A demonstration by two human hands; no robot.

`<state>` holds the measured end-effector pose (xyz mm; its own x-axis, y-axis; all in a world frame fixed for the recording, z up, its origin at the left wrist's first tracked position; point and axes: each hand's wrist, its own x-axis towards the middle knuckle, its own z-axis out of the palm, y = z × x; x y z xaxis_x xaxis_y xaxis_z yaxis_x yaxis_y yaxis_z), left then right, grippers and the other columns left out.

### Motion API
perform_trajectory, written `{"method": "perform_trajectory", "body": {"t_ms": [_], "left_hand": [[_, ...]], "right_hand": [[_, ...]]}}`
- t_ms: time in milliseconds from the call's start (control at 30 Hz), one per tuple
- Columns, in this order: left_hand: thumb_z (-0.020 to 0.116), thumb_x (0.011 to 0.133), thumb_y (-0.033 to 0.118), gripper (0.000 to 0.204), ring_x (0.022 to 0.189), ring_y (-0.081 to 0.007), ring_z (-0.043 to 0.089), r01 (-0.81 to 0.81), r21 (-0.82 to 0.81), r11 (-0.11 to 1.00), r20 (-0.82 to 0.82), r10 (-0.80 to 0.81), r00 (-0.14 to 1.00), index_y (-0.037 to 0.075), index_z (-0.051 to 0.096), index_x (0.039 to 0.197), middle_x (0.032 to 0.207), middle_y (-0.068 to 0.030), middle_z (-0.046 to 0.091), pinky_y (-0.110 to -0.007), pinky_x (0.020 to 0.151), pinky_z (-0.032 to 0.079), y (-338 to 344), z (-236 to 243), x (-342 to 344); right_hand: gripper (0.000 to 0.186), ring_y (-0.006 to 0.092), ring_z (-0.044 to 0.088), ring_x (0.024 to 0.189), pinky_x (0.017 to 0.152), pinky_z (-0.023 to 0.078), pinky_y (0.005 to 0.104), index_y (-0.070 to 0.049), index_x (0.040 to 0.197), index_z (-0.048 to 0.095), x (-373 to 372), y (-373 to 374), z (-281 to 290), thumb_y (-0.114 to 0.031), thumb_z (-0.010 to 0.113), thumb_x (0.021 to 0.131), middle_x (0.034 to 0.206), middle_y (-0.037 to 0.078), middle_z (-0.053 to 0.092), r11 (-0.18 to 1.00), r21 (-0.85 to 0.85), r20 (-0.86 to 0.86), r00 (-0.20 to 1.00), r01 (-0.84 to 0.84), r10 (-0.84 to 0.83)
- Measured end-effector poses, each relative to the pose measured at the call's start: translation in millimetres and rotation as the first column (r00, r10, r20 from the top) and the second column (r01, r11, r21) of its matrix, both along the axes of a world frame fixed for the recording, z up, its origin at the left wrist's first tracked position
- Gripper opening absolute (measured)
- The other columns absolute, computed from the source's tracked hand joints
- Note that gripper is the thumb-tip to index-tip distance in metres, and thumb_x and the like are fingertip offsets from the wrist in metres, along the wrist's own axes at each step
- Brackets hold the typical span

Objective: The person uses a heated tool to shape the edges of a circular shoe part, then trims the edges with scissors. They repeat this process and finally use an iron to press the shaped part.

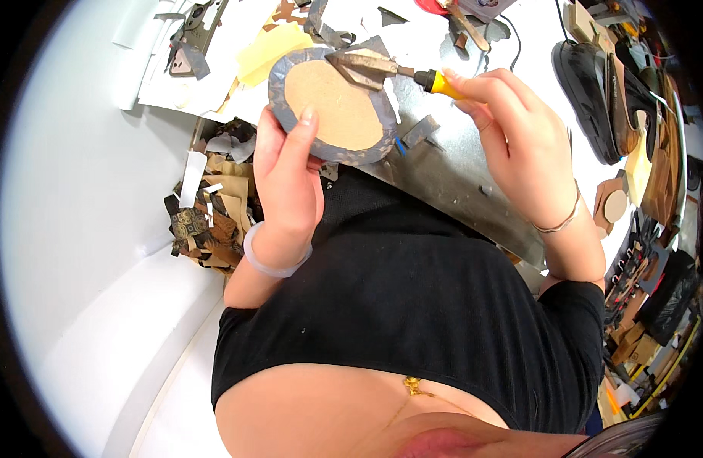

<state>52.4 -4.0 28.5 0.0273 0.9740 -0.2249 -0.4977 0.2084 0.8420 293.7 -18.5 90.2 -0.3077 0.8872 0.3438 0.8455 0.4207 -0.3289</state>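
My left hand grips the near edge of an oval tan board, thumb on its face. Bluish-grey material is wrapped over the board's rim in creased folds. Between thumb and fingers, my right hand pinches the yellow and black handle of a trowel-like tool. Its pointed, stained metal head lies over the oval's far right edge; whether it presses on the material I cannot tell. A small grey scrap and a blue strip are on the metal tabletop just right of the oval.
Yellow paper and dark offcuts lie behind the oval. A wooden-handled brush rests at the far side. Black shoes stand on the right. Below the table's left edge is a heap of scraps, beside a white wall.
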Motion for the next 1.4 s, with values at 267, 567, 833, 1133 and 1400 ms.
{"method": "perform_trajectory", "body": {"t_ms": [267, 567, 833, 1133, 1400], "left_hand": [[0.061, 0.097, 0.0, 0.032, 0.113, -0.0178, 0.061, -0.06, 0.212, 0.975, -0.198, 0.103, 0.975, -0.003, 0.051, 0.127, 0.127, -0.0131, 0.061, -0.031, 0.098, 0.049, 9.1, -14.6, -7.8], [0.066, 0.074, -0.004, 0.041, 0.13, -0.0314, 0.055, 0.806, 0.402, 0.434, -0.841, 0.524, 0.138, 0.014, 0.072, 0.11, 0.134, -0.0082, 0.062, -0.056, 0.121, 0.022, 4.3, -43.7, -57.5], [0.066, 0.071, -0.014, 0.077, 0.138, -0.0413, 0.042, 0.429, 0.438, 0.79, -0.899, 0.378, 0.223, 0.003, 0.048, 0.143, 0.154, -0.021, 0.034, -0.052, 0.122, 0.021, -21.2, -87.8, -63.5], [0.05, 0.101, 0.007, 0.042, 0.115, -0.0208, 0.062, -0.001, -0.234, 0.972, -0.265, -0.063, 0.962, -0.001, 0.044, 0.142, 0.132, -0.0125, 0.06, -0.034, 0.094, 0.053, -29.8, -98.6, -69.2], [0.059, 0.102, 0.018, 0.037, 0.117, -0.0188, 0.062, 0.254, -0.416, 0.873, -0.14, -0.337, 0.931, 0.0, 0.052, 0.133, 0.128, -0.0111, 0.064, -0.035, 0.097, 0.052, -24.7, -74.2, -69.2]], "right_hand": [[0.028, 0.0229, 0.067, 0.077, 0.064, 0.053, 0.0313, -0.01, 0.114, 0.068, 15.1, -8.7, 8.7, 0.001, 0.067, 0.088, 0.092, 0.007, 0.066, 0.998, -0.064, -0.127, 0.992, -0.014, 0.006], [0.026, 0.0129, 0.065, 0.095, 0.087, 0.052, 0.0251, 0.002, 0.128, 0.06, 66.7, -24.0, -26.0, -0.005, 0.056, 0.103, 0.118, 0.011, 0.069, 0.991, 0.04, -0.531, 0.843, 0.127, -0.086], [0.026, 0.0133, 0.063, 0.097, 0.09, 0.051, 0.027, 0.003, 0.129, 0.06, 56.9, -36.9, -42.0, -0.003, 0.054, 0.104, 0.12, 0.012, 0.067, 0.987, -0.093, -0.569, 0.806, 0.132, -0.161], [0.024, 0.011, 0.063, 0.093, 0.085, 0.05, 0.0236, 0.002, 0.126, 0.062, 49.6, -38.4, -48.2, -0.005, 0.057, 0.103, 0.114, 0.008, 0.067, 0.983, -0.113, -0.571, 0.801, 0.144, -0.183], [0.023, 0.012, 0.065, 0.092, 0.08, 0.052, 0.0243, -0.001, 0.124, 0.064, 37.5, -39.4, -43.9, -0.005, 0.059, 0.102, 0.112, 0.007, 0.07, 0.972, -0.201, -0.503, 0.84, 0.117, -0.205]]}}
